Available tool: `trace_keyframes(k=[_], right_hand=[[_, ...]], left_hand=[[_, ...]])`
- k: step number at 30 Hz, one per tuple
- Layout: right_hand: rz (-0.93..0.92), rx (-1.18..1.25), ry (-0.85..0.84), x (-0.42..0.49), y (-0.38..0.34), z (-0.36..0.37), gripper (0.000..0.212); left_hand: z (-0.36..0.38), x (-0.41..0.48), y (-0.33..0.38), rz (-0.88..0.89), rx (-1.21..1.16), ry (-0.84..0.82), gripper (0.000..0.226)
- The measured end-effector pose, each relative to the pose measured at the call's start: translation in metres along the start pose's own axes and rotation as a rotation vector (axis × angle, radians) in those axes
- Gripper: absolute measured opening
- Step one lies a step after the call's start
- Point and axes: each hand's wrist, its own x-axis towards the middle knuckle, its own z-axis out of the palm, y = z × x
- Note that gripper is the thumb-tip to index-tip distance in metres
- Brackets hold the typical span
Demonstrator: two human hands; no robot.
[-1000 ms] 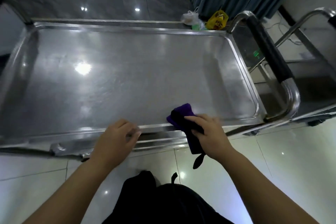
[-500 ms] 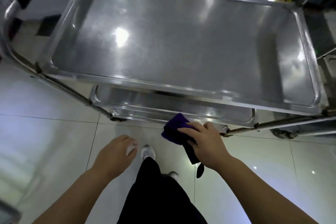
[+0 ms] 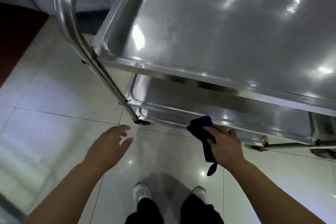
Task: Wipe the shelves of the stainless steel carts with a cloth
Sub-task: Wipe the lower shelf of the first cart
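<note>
While the person stands at the near long side of the cart [image 3: 227, 29], the count reads as follows: one stainless steel cart, three stacked shelves, one cloth [image 3: 200, 129], two hands.

Top shelf [image 3: 181, 68]: a wide tray, its long axis running from lower left to upper right of the view. Middle shelf [image 3: 218, 103] and bottom shelf [image 3: 163, 117] show only as near strips beneath it. A bent frame tube [image 3: 72, 23] rises at the cart's left end.

Cloth: dark purple, folded and narrow. Its long axis runs from the bottom shelf's near rim back toward the person. The upper end points at that rim and overlaps it in this view; actual contact cannot be confirmed. A dark tail [image 3: 211, 168] hangs from the lower end.

Right-hand grip [image 3: 225, 143]: fingers curled over the cloth and holding it, just in front of the bottom shelf.

Left-hand grip [image 3: 111, 143]: fingers spread and relaxed, holding nothing, over the tiled floor [image 3: 54, 132], apart from the cart.

Two light shoes [image 3: 141, 192] stand on the floor below.
</note>
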Motion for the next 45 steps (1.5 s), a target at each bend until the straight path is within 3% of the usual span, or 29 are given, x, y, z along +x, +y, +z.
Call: trace_keyframes(k=[9, 21, 28, 34, 39, 41, 45], right_hand=[[-0.116, 0.153, 0.156, 0.076, -0.066, 0.050, 0.042], [-0.319, -0.039, 0.462, 0.168, -0.085, 0.113, 0.043], [-0.160, -0.097, 0.477, 0.197, -0.126, 0.145, 0.044], [-0.512, -0.177, 0.418, 0.217, -0.202, 0.165, 0.044], [-0.741, -0.195, 0.337, 0.222, -0.174, 0.155, 0.044], [-0.704, -0.184, 0.330, 0.229, -0.152, 0.143, 0.042], [-0.327, -0.149, 0.393, 0.250, -0.151, 0.126, 0.043]], left_hand=[[0.006, 0.100, -0.060, 0.107, -0.058, 0.407, 0.082], [0.063, 0.184, -0.088, 0.440, -0.423, 0.731, 0.082], [0.075, 0.203, -0.101, 0.462, -0.395, 0.809, 0.096], [0.075, 0.203, -0.103, 0.478, -0.308, 0.842, 0.103], [0.075, 0.194, -0.107, 0.532, -0.269, 0.858, 0.102], [0.077, 0.190, -0.106, 0.534, -0.261, 0.865, 0.103], [0.080, 0.190, -0.104, 0.544, -0.266, 0.871, 0.104]])
